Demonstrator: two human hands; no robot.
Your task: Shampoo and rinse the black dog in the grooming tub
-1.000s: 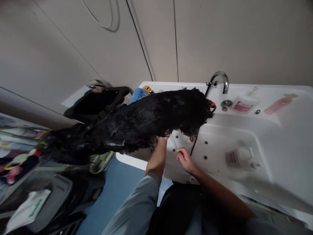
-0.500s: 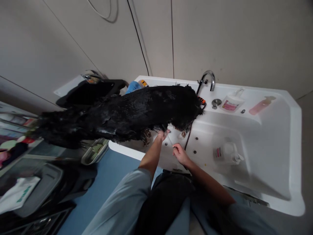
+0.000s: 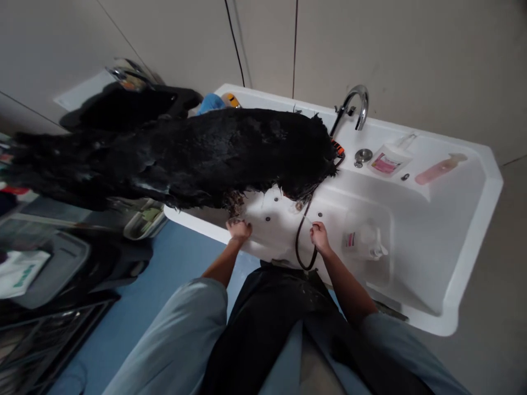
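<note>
A wet black dog (image 3: 230, 148) with lather on its coat stands in a white tub (image 3: 411, 258), its body stretching left. At the bottom of a brownish leg (image 3: 234, 202), near the tub's front rim, my left hand (image 3: 239, 229) has its fingers curled in. The paw there is mostly hidden by my hand. Over the tub floor, my right hand (image 3: 320, 236) pinches a thin pale stick-like thing (image 3: 308, 220), too small to name. Its tip points left towards another brown paw (image 3: 300, 206). A dark hose (image 3: 298, 241) loops beside my right hand.
A curved chrome tap (image 3: 361, 101) stands on the back rim. A pump bottle with a pink label (image 3: 389, 160) and a pink bottle (image 3: 440, 169) are to its right. Another clear bottle (image 3: 364, 240) lies in the tub. A grey-lidded bin (image 3: 61, 269) stands at left.
My left hand has moved left, from beside the right hand to the brownish leg. My right hand has drawn right with the thin stick-like thing. The view has shifted.
</note>
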